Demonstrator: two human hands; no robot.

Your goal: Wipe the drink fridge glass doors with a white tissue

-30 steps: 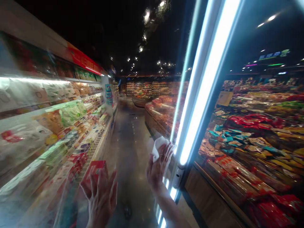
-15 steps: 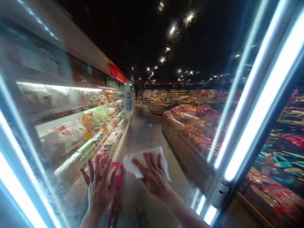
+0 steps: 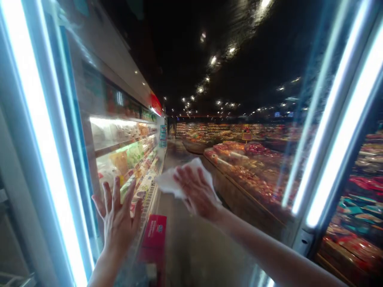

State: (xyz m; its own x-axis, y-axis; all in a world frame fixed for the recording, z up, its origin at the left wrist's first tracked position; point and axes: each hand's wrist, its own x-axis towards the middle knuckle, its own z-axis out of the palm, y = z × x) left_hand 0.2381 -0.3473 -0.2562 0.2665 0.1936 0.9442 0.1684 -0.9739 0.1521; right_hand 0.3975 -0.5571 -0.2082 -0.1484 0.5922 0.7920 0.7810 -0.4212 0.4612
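1. Head view, the only view available. My landmark is the white cloth [image 3: 176, 181], a crumpled sheet near picture centre. All positions below are given relative to it.
2. Right hand [image 3: 194, 191]: lies over the right part of the cloth. The fingers [image 3: 185, 175] are slightly spread and flat, not pinching. The cloth sits under the palm, with its edges showing to the left and below, and appears pressed against a glass pane [image 3: 191, 255]. The right forearm [image 3: 269, 247] runs from the cloth to the lower right and is cut off by the frame edge.
3. Left hand [image 3: 116, 221]: below and left of the cloth, palm forward, holding nothing. Its fingers [image 3: 107, 201] are spread wide. I cannot tell whether they touch the glass. The left forearm is cut off by the bottom edge.
4. Clearance: a narrow gap separates the cloth from the left hand. To the right of the cloth, open pane extends to the LED tube lights [image 3: 332, 119]. Lit chilled shelves [image 3: 128, 155] stand to its left.
5. Hard to read: a red carton [image 3: 154, 235] lies below the cloth, and its lettering is illegible. I cannot tell which side of the pane it is on. Wood-sided produce bins [image 3: 239, 187] lie beyond the cloth to the right, their contents blurred.
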